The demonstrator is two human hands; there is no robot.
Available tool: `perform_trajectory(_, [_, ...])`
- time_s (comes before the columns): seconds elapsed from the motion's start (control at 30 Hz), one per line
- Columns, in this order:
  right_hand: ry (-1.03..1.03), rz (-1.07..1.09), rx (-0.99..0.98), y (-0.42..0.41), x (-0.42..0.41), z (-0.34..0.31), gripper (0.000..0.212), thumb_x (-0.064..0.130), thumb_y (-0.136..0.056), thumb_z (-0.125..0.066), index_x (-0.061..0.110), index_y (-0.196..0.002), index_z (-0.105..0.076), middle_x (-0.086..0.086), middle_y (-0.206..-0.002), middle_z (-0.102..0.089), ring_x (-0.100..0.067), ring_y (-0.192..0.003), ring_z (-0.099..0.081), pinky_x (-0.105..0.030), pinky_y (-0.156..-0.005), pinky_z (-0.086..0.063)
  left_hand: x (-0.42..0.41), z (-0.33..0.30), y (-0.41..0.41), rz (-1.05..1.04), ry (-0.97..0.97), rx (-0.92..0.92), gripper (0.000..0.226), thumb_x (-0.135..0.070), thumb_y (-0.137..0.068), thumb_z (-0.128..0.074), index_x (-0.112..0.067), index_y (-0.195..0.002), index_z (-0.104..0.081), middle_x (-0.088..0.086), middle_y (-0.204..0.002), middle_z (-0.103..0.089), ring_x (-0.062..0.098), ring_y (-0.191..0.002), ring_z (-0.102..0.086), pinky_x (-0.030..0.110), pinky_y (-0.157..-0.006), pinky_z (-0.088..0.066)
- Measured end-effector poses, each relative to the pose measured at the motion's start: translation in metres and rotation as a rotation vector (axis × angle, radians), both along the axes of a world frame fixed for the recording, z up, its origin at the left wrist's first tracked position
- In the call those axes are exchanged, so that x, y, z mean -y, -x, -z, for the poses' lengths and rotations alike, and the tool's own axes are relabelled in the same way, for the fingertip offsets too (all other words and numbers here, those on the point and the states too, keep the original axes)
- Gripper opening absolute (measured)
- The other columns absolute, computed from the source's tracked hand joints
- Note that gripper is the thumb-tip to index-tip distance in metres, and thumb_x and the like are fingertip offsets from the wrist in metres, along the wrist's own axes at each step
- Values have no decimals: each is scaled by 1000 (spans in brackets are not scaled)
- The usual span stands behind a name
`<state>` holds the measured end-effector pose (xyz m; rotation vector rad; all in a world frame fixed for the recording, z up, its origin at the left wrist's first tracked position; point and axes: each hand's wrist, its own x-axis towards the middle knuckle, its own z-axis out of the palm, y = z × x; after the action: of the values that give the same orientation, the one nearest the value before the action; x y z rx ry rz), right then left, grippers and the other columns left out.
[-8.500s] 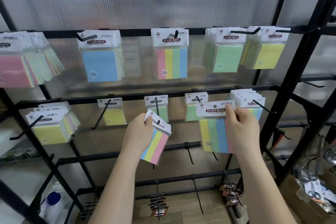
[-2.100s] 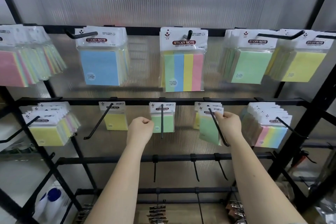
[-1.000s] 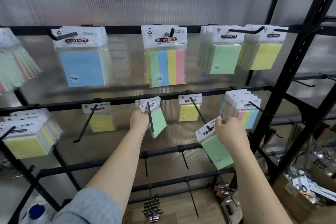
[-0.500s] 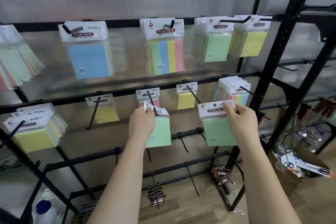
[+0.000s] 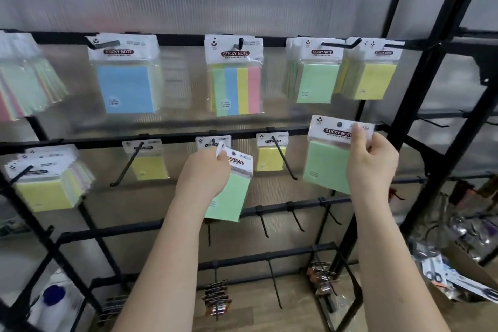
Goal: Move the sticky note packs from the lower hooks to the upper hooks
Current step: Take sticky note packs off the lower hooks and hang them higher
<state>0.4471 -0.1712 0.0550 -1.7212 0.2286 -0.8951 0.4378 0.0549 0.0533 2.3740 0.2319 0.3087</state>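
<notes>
Right hand (image 5: 373,163) pinches a green pack (image 5: 327,166) by its header, raised just below the upper green-pack hook (image 5: 341,44), nearer it; left hand (image 5: 204,172) grips another green pack (image 5: 229,197), lower, by the lower rail (image 5: 175,139).

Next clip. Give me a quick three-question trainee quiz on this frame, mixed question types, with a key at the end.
1. True or false: the right hand holds a green pack that hangs on no hook.
2. Which colour is the pack in the left hand? A) blue B) green C) pink
3. Fill in: on the upper row, the striped pack hangs directly right of the ____ pack.

Key: 1 true; 2 B; 3 blue
</notes>
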Motion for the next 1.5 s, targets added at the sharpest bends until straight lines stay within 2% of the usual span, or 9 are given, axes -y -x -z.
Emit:
perform_trajectory(0.17, [-66, -218, 152, -21, 23, -42, 50, 36, -89, -63, 5, -59, -37, -1, -58, -32, -9, -55, -27, -27, -54, -24, 34, 2, -7, -100, 111, 41, 37, -23, -99, -31, -16, -63, -32, 3, -63, -39, 18, -54, -33, 30, -49, -23])
perform_trajectory(0.27, [-102, -332, 274, -27, 28, -78, 40, 31, -84, -69, 17, -57, -44, 16, -50, -44, -4, -52, -36, -23, -54, -32, 49, -2, -8, -141, 146, 71, 39, -22, -99, -32, -16, -60, -29, 2, -60, -34, 17, -53, -29, 30, -48, -20])
perform_trajectory(0.47, [49, -277, 390, -48, 24, -119, 30, 27, -84, -66, 23, -64, -43, 11, -63, -50, 3, -56, -47, -19, -58, -40, 63, -6, -3, -188, 158, 108, 39, -23, -99, -34, -16, -61, -30, 1, -62, -35, 16, -53, -31, 31, -48, -21])
perform_trajectory(0.63, [60, -185, 398, -61, 23, -120, 15, 29, -79, -66, 17, -79, -57, 11, -71, -58, -10, -71, -59, -33, -71, -53, 62, -5, 1, -178, 169, 122, 39, -23, -100, -34, -16, -62, -30, 0, -63, -36, 16, -54, -31, 30, -50, -21])
perform_trajectory(0.87, [76, -156, 379, -57, 24, -124, 13, 25, -81, -64, 21, -76, -53, 20, -66, -49, 7, -59, -50, -11, -62, -42, 59, -6, 5, -197, 162, 146, 38, -24, -100, -35, -14, -63, -30, 0, -62, -33, 16, -55, -30, 29, -50, -21])
perform_trajectory(0.93, [66, -140, 370, -57, 27, -123, 10, 25, -80, -64, 19, -78, -56, 19, -66, -50, 2, -62, -53, -10, -61, -42, 59, -7, 6, -195, 163, 155, 38, -24, -99, -36, -14, -64, -29, 0, -62, -33, 16, -55, -30, 29, -51, -22])
perform_trajectory(1.1, [-3, -245, 328, -60, 33, -124, 13, 20, -75, -71, 11, -81, -63, 15, -67, -60, 0, -54, -62, -38, -65, -57, 62, -10, 7, -188, 161, 166, 37, -24, -100, -36, -12, -65, -31, 1, -62, -34, 17, -55, -30, 29, -51, -23])
perform_trajectory(1.4, [31, -283, 272, -65, 39, -129, 18, 27, -77, -74, 21, -76, -58, 15, -69, -60, 4, -54, -58, -11, -53, -46, 71, -6, 4, -162, 156, 202, 38, -26, -99, -35, 4, -96, -58, 21, -83, -58, 21, -65, -41, 30, -59, -32])
perform_trajectory(1.5, [61, -311, 246, -67, 41, -134, 21, 28, -75, -75, 24, -71, -54, 12, -72, -62, -4, -63, -60, -20, -58, -50, 74, -6, 7, -163, 151, 207, 36, -25, -99, -35, 3, -87, -54, 17, -75, -50, 21, -63, -38, 30, -58, -29])
